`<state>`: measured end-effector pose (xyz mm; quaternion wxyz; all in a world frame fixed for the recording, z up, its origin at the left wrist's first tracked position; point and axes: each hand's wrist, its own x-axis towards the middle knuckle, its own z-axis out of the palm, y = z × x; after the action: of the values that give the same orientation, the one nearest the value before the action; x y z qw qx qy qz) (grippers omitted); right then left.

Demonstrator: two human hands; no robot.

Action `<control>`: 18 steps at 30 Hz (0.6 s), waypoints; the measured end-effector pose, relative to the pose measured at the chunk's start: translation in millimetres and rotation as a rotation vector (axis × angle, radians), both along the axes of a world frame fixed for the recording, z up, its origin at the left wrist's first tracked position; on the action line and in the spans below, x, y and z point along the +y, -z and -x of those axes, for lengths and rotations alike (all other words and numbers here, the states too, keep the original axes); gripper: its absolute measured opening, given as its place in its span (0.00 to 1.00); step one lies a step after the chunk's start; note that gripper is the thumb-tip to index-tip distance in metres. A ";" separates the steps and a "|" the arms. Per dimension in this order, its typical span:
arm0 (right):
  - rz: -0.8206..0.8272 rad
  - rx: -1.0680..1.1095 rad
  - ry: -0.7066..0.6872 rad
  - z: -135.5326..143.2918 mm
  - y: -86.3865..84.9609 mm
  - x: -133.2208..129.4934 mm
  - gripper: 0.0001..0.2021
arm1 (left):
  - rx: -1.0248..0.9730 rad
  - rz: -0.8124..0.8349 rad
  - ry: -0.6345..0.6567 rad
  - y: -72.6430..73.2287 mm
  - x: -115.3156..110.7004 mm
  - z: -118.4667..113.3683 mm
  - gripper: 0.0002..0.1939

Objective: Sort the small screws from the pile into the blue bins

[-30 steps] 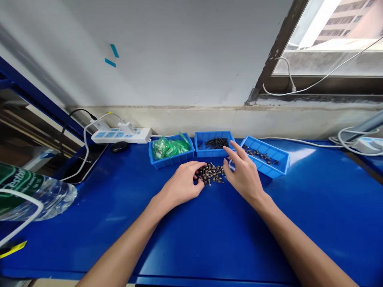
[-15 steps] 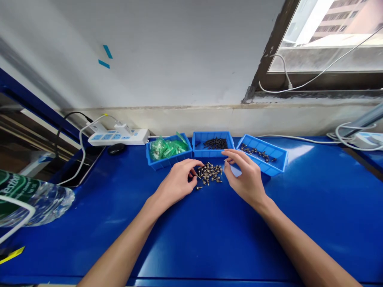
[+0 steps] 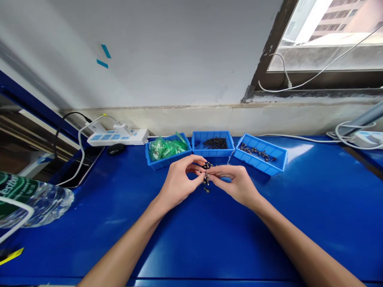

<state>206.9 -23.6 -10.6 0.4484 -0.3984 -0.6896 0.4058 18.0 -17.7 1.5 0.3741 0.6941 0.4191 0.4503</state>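
A small pile of dark metal screws point(image 3: 207, 180) lies on the blue table point(image 3: 191, 239), in front of the middle bin. My left hand point(image 3: 179, 183) and my right hand point(image 3: 236, 184) meet over it, fingertips touching and pinched on screws in the pile. The hands hide most of the pile. One loose screw point(image 3: 206, 190) lies just below the fingertips. Behind the hands stand three blue bins. The left bin point(image 3: 167, 160) holds green bags, the middle bin point(image 3: 213, 150) black screws, and the right bin point(image 3: 263, 164) a few darker screws.
A white power strip point(image 3: 118, 136) with plugs and a black mouse-like object point(image 3: 115, 148) sit at the back left. A plastic water bottle point(image 3: 30, 199) lies at the left edge. Cables point(image 3: 353, 135) run along the right back under the window.
Both hands have closed in from either side of the pile until their fingertips meet on it. The right hand dropped from the middle bin's edge to the pile.
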 end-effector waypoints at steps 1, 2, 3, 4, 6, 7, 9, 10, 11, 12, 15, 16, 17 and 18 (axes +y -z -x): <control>0.050 0.025 -0.004 -0.5 -0.7 0.5 0.08 | -0.013 0.020 0.007 -0.4 -0.3 -0.6 0.11; 0.101 0.055 -0.008 -1.2 -1.4 1.2 0.08 | -0.023 0.035 0.016 -1.1 -0.3 -0.6 0.10; 0.150 0.088 -0.008 -2.1 -2.1 2.1 0.09 | -0.025 0.042 0.026 -1.8 -0.3 -0.2 0.10; 0.193 0.116 -0.002 -3.1 -2.9 3.0 0.10 | -0.014 0.035 0.038 -2.7 -0.2 0.8 0.09; 0.247 0.163 0.033 -5.5 -4.8 4.9 0.12 | 0.070 -0.028 0.064 -4.7 -0.1 3.8 0.07; 0.254 0.183 0.067 -6.9 -6.2 5.7 0.13 | 0.147 -0.075 0.086 -5.7 -0.2 5.6 0.06; 0.224 0.218 0.176 -10.0 -10.0 6.9 0.13 | 0.328 -0.154 0.159 -7.1 -0.8 9.2 0.04; 0.195 0.231 0.248 -11.7 -12.3 7.2 0.12 | 0.410 -0.172 0.206 -7.4 -1.1 10.7 0.03; 0.161 0.245 0.329 -13.6 -14.6 7.6 0.12 | 0.471 -0.173 0.254 -7.4 -1.5 11.9 0.03; 0.128 0.260 0.412 -15.5 -17.0 8.0 0.12 | 0.511 -0.161 0.297 -7.0 -1.9 12.8 0.02; 0.062 0.315 0.617 -22.1 -22.5 10.2 0.12 | 0.548 -0.121 0.360 -5.0 -2.4 14.1 0.05; 0.050 0.337 0.670 -24.4 -23.7 11.3 0.12 | 0.549 -0.114 0.362 -4.3 -2.3 14.4 0.06; 0.039 0.355 0.716 -26.6 -24.6 12.4 0.12 | 0.549 -0.108 0.361 -3.9 -2.1 14.7 0.06; 0.027 0.370 0.754 -28.6 -25.3 13.5 0.12 | 0.548 -0.103 0.356 -3.7 -1.8 14.9 0.07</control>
<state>235.5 -10.1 14.7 0.6765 -0.5493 -0.3980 0.2868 3.1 -19.5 5.2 0.2845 0.8698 0.3528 0.1950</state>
